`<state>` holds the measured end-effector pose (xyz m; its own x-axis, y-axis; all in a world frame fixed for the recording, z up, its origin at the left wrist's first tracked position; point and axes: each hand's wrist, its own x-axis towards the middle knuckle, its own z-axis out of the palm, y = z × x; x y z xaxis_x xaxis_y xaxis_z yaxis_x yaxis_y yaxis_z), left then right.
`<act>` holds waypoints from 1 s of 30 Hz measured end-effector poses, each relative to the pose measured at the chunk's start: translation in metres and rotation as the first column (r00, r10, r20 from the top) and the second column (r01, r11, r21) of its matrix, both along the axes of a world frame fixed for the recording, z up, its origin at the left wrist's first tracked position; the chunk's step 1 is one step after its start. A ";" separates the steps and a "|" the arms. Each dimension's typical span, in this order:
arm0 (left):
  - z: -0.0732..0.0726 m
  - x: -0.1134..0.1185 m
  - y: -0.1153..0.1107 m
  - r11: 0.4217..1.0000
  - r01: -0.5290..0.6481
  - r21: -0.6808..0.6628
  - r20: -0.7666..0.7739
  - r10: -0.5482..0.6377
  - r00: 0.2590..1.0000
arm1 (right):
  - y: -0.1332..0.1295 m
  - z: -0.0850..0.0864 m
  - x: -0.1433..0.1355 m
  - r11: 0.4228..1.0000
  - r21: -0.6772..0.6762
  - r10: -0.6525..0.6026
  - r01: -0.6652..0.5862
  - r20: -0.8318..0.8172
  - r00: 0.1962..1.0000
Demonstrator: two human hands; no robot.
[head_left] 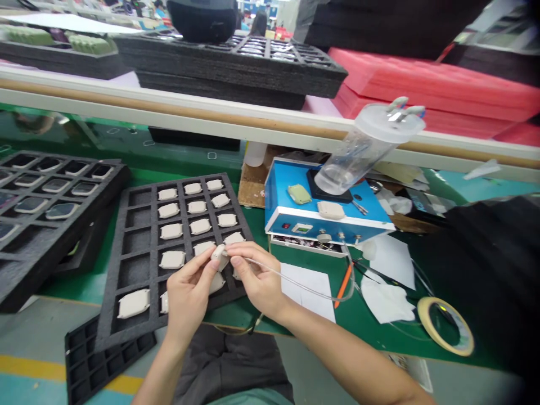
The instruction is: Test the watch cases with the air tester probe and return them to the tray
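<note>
Above a black foam tray (110,292), my left hand (188,284) pinches a small off-white squarish casing (219,256), tilted on edge between thumb and fingers. My right hand (261,278) is closed around the end of a thin clear tube (306,289) and meets the casing from the right. The tube's tip is hidden by the fingers. Similar off-white casings (172,259) sit in several tray compartments, while most of the left column is bare. The tube runs to the front of a blue box-shaped machine (291,216).
A clear cylinder (358,149) leans on the machine, beside a green casing (299,194). Rightward lie an orange stick (343,284), white paper (310,306) and a tape roll (425,332). Another foam tray (36,236) stands left. A shelf rail (189,118) crosses behind.
</note>
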<state>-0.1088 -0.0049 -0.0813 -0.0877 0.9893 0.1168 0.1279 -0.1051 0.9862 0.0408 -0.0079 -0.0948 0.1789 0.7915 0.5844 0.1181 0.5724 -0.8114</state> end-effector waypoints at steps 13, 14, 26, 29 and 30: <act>0.063 -0.157 0.041 0.913 0.326 -0.246 -0.898 -0.341 0.277 | -0.018 -0.016 -0.001 0.994 -0.110 -0.018 0.013 -0.039 0.999; 0.058 -0.160 0.040 0.903 0.346 -0.253 -0.889 -0.358 0.286 | -0.018 -0.017 0.000 0.994 -0.108 -0.025 0.021 -0.035 0.999; 0.103 -0.225 0.112 0.986 -0.134 0.098 -0.888 0.148 0.436 | -0.023 -0.014 -0.006 0.950 -0.295 -0.142 0.104 -0.111 0.984; 0.113 -0.239 0.134 0.983 -0.163 0.085 -0.864 0.154 0.479 | -0.022 -0.013 -0.006 0.944 -0.314 -0.153 0.104 -0.137 0.979; 0.114 -0.239 0.134 0.981 -0.171 0.095 -0.852 0.169 0.496 | -0.022 -0.013 -0.006 0.945 -0.311 -0.152 0.104 -0.135 0.979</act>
<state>-0.3480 0.1295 0.0324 -0.1136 0.9669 0.2285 0.9209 0.0162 0.3894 0.0350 -0.0301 -0.1073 0.3595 0.8904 0.2792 0.0328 0.2870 -0.9574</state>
